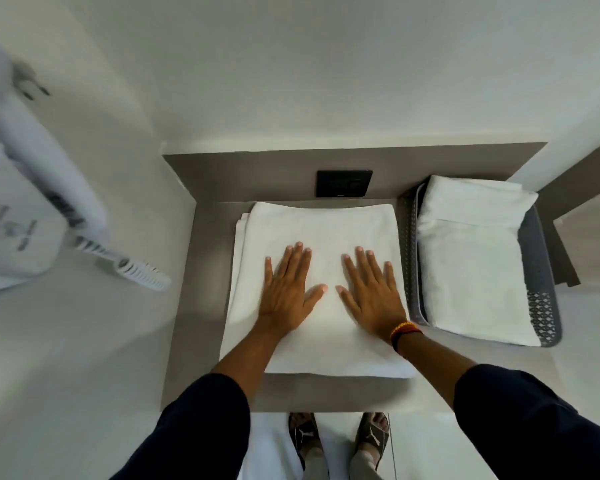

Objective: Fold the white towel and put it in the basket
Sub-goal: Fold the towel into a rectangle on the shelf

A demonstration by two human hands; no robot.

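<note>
Both hands flat, palms down, fingers spread – gripping nothing. Left hand (286,289) & right hand (373,292) press side by side on the white towel (312,237), thumbs nearly meeting at its middle. Towel's folded into a thick rectangle w/ layered edges at the far-left corner, lying on the grey counter (201,271). Just to the right – grey perforated basket (541,306), touching the towel's edge, w/ another folded towel (471,258) already inside. Beaded bracelet (405,330) on right wrist. Black wall plate (343,183) behind.

Folded white terry-cloth towel (312,237): soft, matt, finely napped. Grey perforated plastic basket (542,317): smooth, dull sheen. Grey-brown counter top (205,271): smooth, matt. Black wall socket plate (343,183): glossy plastic.
</note>
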